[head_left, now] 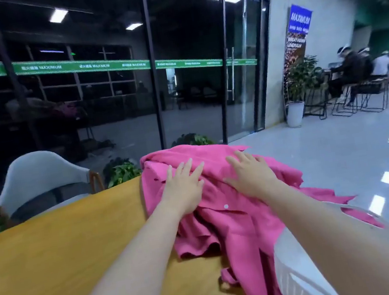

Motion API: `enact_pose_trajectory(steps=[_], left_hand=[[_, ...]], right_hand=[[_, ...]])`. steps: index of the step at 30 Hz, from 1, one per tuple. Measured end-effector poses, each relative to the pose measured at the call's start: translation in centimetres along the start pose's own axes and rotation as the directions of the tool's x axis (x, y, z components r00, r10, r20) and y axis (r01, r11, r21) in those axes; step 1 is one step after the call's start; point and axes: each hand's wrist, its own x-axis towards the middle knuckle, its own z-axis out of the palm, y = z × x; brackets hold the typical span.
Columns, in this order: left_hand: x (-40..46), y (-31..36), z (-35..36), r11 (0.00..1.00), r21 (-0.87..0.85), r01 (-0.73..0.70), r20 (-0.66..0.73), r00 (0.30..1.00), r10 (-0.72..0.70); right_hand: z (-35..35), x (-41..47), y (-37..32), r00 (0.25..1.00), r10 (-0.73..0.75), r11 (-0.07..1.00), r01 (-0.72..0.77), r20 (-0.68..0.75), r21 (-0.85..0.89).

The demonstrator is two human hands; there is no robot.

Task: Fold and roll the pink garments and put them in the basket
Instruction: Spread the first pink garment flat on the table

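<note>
Both hands, the left hand (184, 189) and right hand (251, 176), lie flat with fingers spread on the rumpled pink garment (224, 221), gripping nothing. It is heaped at the bench (66, 262) corner, trailing over the white basket (297, 268). Smoothing outward before folding seems wise; free bench lies leftward, while the far and right edges are close.

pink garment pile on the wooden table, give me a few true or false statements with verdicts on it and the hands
1. Both hands lie flat on the crumpled pink garment. True: left hand and right hand rest with straight fingers.
2. The garment is rolled up tight. False: it lies loose and wrinkled.
3. Part of the garment hangs over the white ribbed basket. True.
4. The yellow wooden table is bare glass. False: it is wood.
5. A white button shows on the garment. True.
</note>
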Motion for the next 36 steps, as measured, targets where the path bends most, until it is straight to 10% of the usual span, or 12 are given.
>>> enact_pose_trajectory(steps=[11,20,30,36], left_hand=[[5.3,1.1,0.9,0.992,0.017,-0.121,0.019,0.992,0.121],[3.0,-2.2,-4.3,0.946,-0.291,-0.146,-0.16,0.982,0.103],[-6.8,-7.4,-16.2,0.996,-0.077,-0.039,-0.138,0.99,0.028],[-19.3,-10.0,-16.7,0.991,0.089,0.099,0.026,0.994,-0.102]], right_hand=[[1.4,-0.5,3.4,0.989,-0.014,0.974,0.047,-0.148,0.22],[-0.9,-0.5,0.7,0.942,-0.062,0.955,0.152,-0.329,0.254],[-6.8,-2.4,-8.3,0.846,-0.136,0.935,0.281,-0.516,0.215],[-7.7,-8.2,-15.2,0.901,-0.232,0.88,0.355,-0.367,0.315]])
